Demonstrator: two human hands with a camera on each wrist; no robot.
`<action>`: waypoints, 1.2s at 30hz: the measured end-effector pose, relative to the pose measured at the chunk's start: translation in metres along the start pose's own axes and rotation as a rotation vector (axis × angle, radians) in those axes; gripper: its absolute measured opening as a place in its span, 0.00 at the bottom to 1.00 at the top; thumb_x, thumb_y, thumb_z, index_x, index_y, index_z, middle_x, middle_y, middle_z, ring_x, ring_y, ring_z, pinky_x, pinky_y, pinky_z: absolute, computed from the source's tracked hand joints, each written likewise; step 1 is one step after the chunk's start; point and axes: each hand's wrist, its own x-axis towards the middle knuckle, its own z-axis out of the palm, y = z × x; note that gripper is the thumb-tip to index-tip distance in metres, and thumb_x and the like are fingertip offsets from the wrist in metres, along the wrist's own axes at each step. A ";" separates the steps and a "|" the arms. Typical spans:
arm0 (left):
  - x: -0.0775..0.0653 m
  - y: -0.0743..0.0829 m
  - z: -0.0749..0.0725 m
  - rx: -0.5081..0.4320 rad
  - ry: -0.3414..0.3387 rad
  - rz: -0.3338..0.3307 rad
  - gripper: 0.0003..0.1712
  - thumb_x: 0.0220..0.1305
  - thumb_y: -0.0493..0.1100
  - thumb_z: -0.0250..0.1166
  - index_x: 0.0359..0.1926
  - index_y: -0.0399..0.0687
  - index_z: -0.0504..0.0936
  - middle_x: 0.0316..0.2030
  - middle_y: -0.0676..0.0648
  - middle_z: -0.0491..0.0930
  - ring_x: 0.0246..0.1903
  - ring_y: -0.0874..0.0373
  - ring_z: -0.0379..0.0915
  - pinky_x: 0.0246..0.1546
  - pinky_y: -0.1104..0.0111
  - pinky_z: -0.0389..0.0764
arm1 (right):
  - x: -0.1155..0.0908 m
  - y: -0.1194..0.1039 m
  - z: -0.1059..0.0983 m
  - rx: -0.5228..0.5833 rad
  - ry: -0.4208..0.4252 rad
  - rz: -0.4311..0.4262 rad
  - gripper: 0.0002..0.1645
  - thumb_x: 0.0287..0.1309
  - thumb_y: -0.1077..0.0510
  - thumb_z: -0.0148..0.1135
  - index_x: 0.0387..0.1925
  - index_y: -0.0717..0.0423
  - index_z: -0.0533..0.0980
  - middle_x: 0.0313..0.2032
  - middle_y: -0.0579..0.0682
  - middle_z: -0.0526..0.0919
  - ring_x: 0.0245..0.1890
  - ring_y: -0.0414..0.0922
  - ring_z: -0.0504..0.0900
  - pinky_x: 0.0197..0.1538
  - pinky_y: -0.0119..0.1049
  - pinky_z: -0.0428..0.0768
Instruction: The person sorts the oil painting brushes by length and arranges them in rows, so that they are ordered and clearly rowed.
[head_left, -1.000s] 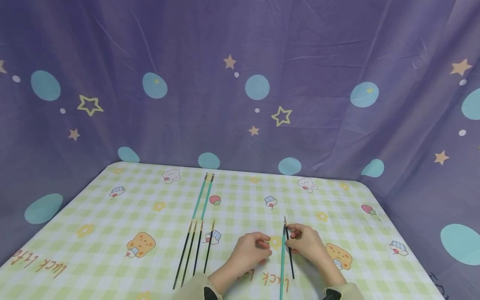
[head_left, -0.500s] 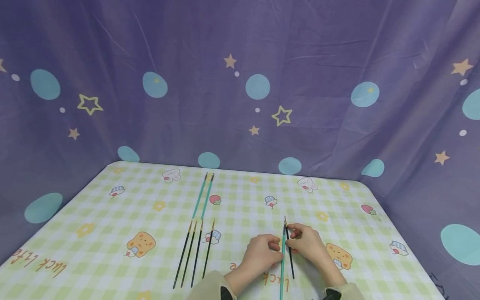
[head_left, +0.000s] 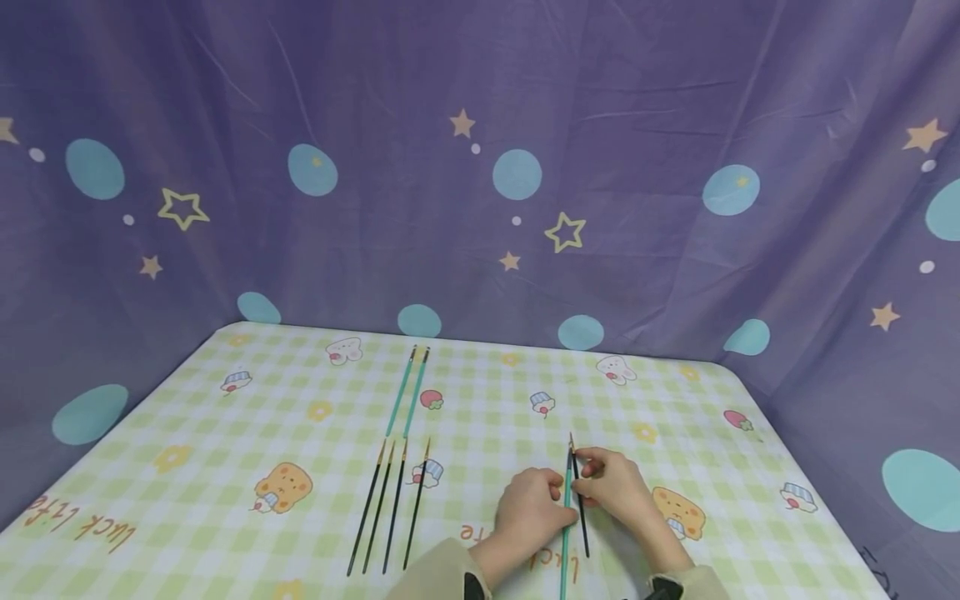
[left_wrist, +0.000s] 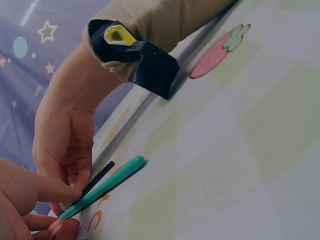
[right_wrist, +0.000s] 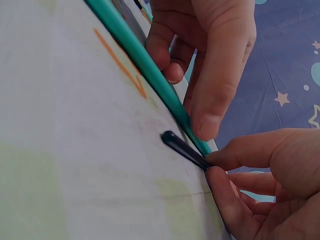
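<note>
In the head view, a long teal paintbrush (head_left: pixel 565 554) and a shorter black paintbrush (head_left: pixel 583 529) lie side by side, bristle ends pointing away from me. My left hand (head_left: pixel 528 508) has its thumb across the teal handle and curled fingers at its other side, gripping it around the middle. Thumb and index finger of my right hand (head_left: pixel 618 493) pinch the black brush near its bristle end. The right wrist view has the black handle's rounded end (right_wrist: pixel 175 141) close to the teal handle (right_wrist: pixel 145 65). From the left wrist, the teal handle's end (left_wrist: pixel 134 164) extends past the thumb.
To the left, several black paintbrushes (head_left: pixel 393 508) lie in a row. Two teal paintbrushes (head_left: pixel 408 396) lie beyond them, further back. A green-checked cloth (head_left: pixel 225 450) covers the table, and a purple curtain (head_left: pixel 420 242) hangs behind it.
My left hand has moved right, from beside the teal brush onto it, and its thumb now crosses the handle. The right hand and the black brush have stayed in place.
</note>
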 end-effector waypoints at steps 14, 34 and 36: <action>0.005 0.004 -0.001 0.048 -0.024 -0.013 0.19 0.36 0.37 0.70 0.36 0.44 0.82 0.19 0.57 0.72 0.20 0.64 0.67 0.20 0.71 0.68 | 0.001 0.001 -0.001 -0.002 -0.007 0.005 0.32 0.39 0.66 0.66 0.52 0.63 0.73 0.27 0.48 0.76 0.19 0.38 0.77 0.23 0.30 0.79; 0.008 -0.007 -0.012 -0.295 -0.074 -0.105 0.12 0.40 0.33 0.66 0.32 0.44 0.83 0.19 0.55 0.74 0.13 0.66 0.67 0.12 0.77 0.69 | 0.000 0.000 0.000 0.015 -0.006 0.015 0.30 0.39 0.66 0.66 0.51 0.61 0.74 0.27 0.48 0.75 0.18 0.38 0.77 0.23 0.31 0.79; 0.009 -0.008 -0.013 -0.319 -0.081 -0.112 0.12 0.41 0.32 0.66 0.32 0.43 0.83 0.19 0.55 0.74 0.11 0.66 0.66 0.10 0.77 0.68 | 0.000 0.000 0.000 0.017 -0.009 0.017 0.30 0.39 0.66 0.66 0.51 0.62 0.74 0.27 0.48 0.75 0.18 0.38 0.77 0.23 0.31 0.79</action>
